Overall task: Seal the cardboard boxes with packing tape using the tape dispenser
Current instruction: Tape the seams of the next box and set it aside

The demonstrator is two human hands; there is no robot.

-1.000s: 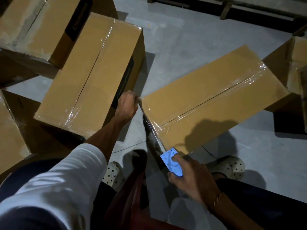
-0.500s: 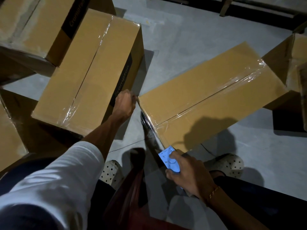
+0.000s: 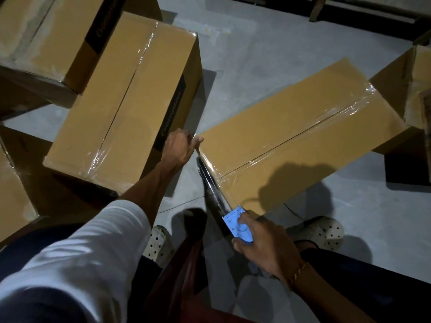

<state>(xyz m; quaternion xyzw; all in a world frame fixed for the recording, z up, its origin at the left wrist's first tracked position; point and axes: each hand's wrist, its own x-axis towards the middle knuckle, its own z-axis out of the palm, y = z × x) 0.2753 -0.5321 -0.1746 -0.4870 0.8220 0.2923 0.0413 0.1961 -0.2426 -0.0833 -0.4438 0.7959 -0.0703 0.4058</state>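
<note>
A long cardboard box (image 3: 300, 127) lies on the floor in front of me, with clear tape along its centre seam. My left hand (image 3: 179, 148) pinches the tape end at the box's near left corner. My right hand (image 3: 261, 243) grips a blue tape dispenser (image 3: 235, 223) at the near right corner of the same end. A shiny strip of clear tape (image 3: 211, 180) stretches between the two hands along the box's near short edge.
A taped box (image 3: 121, 99) with a black label stands to the left, very close to my left hand. More boxes (image 3: 44, 31) are stacked behind it and at the far left. An open box (image 3: 417, 85) stands at the right. My two feet in perforated clogs (image 3: 319, 231) rest on the grey floor.
My right hand with the dispenser has drawn slightly closer to the box corner. My left hand stays at the other corner, holding the tape.
</note>
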